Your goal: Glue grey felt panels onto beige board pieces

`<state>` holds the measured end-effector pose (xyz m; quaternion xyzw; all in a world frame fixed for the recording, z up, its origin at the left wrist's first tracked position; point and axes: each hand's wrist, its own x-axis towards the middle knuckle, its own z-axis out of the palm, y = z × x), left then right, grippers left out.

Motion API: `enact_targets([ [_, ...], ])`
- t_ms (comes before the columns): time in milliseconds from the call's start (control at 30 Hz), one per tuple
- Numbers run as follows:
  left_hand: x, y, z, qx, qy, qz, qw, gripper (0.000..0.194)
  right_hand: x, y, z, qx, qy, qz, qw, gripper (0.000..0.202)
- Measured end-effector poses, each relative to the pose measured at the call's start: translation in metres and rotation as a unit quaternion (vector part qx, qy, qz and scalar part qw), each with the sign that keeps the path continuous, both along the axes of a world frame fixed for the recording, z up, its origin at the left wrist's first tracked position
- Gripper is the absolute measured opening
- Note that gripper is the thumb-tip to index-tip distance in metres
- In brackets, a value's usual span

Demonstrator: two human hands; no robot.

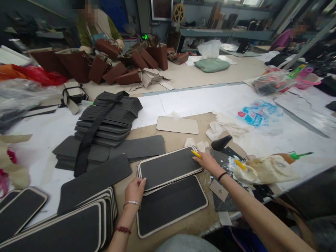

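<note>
A small stack of black panels with pale borders (168, 169) lies in front of me. My left hand (135, 190) pinches the stack's left edge. My right hand (204, 161) is closed on a yellow tool (195, 154) and rests at the stack's upper right corner. Partly under the stack, a single black panel with a pale border (173, 206) lies nearer to me. A plain dark panel (94, 178) is to the left, above a thick pile of bordered panels (65, 229).
A strapped pile of grey pieces (105, 122) stands back left. On the right are a glue-smeared container (246, 174), a bottle with a green nozzle (286, 158) and a black tool (221, 142). Brown boxes (157, 57) and a person (98, 28) are across the table.
</note>
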<state>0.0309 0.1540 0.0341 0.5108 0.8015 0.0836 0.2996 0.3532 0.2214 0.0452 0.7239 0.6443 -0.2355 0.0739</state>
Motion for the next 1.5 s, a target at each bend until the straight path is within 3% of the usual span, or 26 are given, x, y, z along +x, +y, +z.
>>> enact_targets([
  [133,0.000,-0.001,-0.005,0.023,-0.015,0.008,1.000,0.031,0.001,0.001,0.002,0.003,0.021,0.000,1.000,0.031],
  [300,0.002,0.001,-0.001,0.010,-0.019,0.027,0.999,0.032,-0.001,0.004,0.003,-0.013,0.024,-0.008,1.000,0.030],
  [700,0.006,0.003,-0.001,-0.004,-0.011,0.046,0.999,0.029,0.003,0.008,-0.011,-0.020,-0.019,0.024,0.999,0.031],
  [1067,-0.001,0.003,-0.003,-0.020,0.021,-0.013,1.000,0.029,-0.008,-0.005,0.004,0.004,-0.020,-0.041,0.999,0.029],
  [1200,0.000,-0.002,-0.007,0.032,0.057,-0.015,0.998,0.022,-0.014,-0.012,0.009,0.043,-0.040,-0.081,0.995,0.031],
  [1400,0.004,-0.004,-0.018,0.090,0.068,-0.017,0.993,0.023,-0.025,-0.015,0.013,0.051,-0.061,-0.084,0.993,0.029],
  [1500,0.005,-0.006,-0.025,0.124,0.080,-0.025,0.989,0.024,-0.031,-0.018,0.012,0.090,-0.102,-0.074,0.988,0.027],
])
